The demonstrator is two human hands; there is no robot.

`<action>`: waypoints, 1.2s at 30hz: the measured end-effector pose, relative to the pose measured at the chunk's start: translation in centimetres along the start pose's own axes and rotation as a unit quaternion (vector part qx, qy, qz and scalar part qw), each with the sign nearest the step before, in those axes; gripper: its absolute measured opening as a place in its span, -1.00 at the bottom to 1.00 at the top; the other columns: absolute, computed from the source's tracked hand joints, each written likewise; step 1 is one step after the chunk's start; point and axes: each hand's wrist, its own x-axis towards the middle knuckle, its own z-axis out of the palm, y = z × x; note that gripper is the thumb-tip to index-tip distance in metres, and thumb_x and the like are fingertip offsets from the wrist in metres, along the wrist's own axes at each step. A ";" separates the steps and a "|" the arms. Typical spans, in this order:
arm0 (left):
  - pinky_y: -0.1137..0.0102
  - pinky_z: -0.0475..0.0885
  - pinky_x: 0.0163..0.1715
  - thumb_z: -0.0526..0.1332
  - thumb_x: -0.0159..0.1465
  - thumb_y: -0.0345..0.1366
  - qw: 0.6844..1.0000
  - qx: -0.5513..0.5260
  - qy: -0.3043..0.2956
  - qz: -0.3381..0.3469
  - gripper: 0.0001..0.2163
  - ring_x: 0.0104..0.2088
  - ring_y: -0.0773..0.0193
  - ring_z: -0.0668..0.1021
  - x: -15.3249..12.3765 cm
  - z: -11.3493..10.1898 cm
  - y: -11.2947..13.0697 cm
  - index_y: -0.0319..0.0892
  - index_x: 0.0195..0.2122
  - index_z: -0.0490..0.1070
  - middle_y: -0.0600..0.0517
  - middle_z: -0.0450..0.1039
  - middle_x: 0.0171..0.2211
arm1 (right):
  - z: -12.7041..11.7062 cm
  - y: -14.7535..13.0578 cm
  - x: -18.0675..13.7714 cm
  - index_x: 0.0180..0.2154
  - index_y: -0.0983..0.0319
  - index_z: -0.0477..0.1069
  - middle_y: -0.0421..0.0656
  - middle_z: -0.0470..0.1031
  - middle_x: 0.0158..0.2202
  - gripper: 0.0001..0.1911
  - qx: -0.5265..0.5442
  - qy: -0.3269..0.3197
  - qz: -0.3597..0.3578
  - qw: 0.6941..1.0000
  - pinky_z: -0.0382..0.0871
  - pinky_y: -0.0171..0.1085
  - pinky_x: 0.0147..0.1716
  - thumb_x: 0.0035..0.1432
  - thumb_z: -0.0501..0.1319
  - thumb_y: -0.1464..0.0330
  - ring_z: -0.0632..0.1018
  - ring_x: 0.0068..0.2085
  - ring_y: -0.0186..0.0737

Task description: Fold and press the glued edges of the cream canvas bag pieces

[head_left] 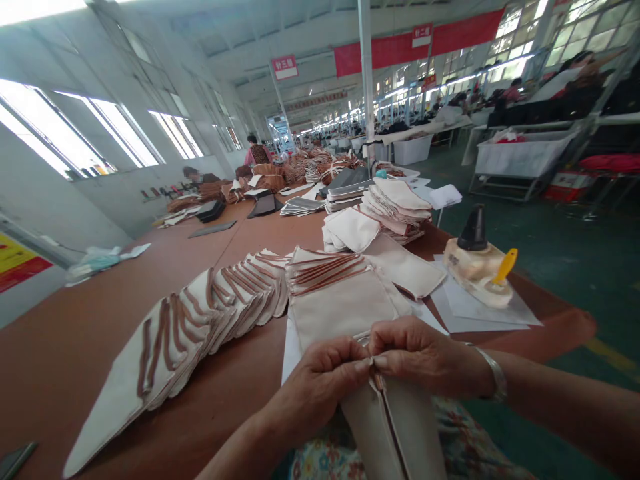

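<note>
My left hand [320,383] and my right hand [420,357] meet at the near table edge, both closed in a pinch on the top of a cream fabric piece with a brown zipper [395,427] that hangs down toward my lap. Just beyond my hands lies a stack of cream pieces with brown trim [340,293]. A fanned row of the same trimmed pieces [200,320] stretches off to the left. A silver bangle [495,373] circles my right wrist.
A long brown table [75,347] runs far back, with piles of cream pieces [395,207] and dark pieces [350,190]. A cloth-wrapped tool with a black knob and yellow handle [477,263] rests on white sheets at right. People work farther back; carts stand right.
</note>
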 end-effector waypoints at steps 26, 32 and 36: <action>0.48 0.08 -0.51 0.28 0.15 -0.21 0.987 0.156 0.026 0.021 -0.80 -0.50 0.40 0.24 0.0 0.7 0.7 -0.28 -0.41 0.50 0.09 0.30 -0.53 | 0.4 0.4 -1.0 -0.38 0.27 0.30 -0.24 0.31 -0.44 -0.88 -0.065 0.020 -0.028 0.997 0.18 -0.38 -0.42 0.20 0.09 0.39 0.29 -0.41 -0.35; 0.47 0.08 -0.54 0.23 0.14 -0.28 0.980 0.189 0.066 0.012 -0.86 -0.54 0.41 0.19 0.2 1.3 -0.1 -0.26 -0.45 0.46 0.12 0.22 -0.56 | 0.8 0.2 -1.2 -0.37 0.26 0.31 -0.29 0.26 -0.49 -0.82 -0.062 0.035 -0.001 0.997 0.10 -0.41 -0.51 0.14 0.26 0.31 0.23 -0.46 -0.38; 0.48 0.04 -0.58 0.19 0.09 -0.35 0.981 0.188 0.053 -0.001 -0.92 -0.54 0.41 0.19 0.2 1.4 0.2 -0.24 -0.49 0.43 0.13 0.22 -0.56 | 1.0 0.4 -1.2 -0.38 0.27 0.35 -0.26 0.33 -0.46 -0.94 -0.086 0.054 -0.021 0.995 0.16 -0.42 -0.49 0.12 0.22 0.48 0.29 -0.45 -0.39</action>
